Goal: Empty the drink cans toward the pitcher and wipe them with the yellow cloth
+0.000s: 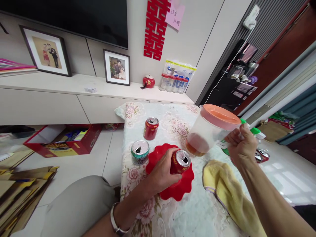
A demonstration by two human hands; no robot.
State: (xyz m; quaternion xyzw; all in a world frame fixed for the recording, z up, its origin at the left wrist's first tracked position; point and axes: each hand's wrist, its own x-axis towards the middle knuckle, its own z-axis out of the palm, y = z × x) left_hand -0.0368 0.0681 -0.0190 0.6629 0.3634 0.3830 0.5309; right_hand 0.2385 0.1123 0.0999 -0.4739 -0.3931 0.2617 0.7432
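Observation:
My left hand (160, 174) is wrapped round an opened red drink can (179, 162), upright over a red scalloped plate (181, 189). Whether the can touches the plate is hidden. In my right hand (243, 144) is the handle of a clear plastic pitcher (208, 130) with an orange lid and some brown liquid at the bottom. The pitcher is tilted a little, right of the can and apart from it. A green-and-silver can (140, 153), its top opened, stands left of the plate. Behind it stands another red can (151, 128).
A yellow towel (222, 184) lies at the right on the flowered tablecloth (170, 115). Bottles with green caps (255, 131) and more cans (263, 153) are partly hidden behind my right hand. Lidded jars (172, 84) line the cabinet; a red box (66, 141) sits on the floor.

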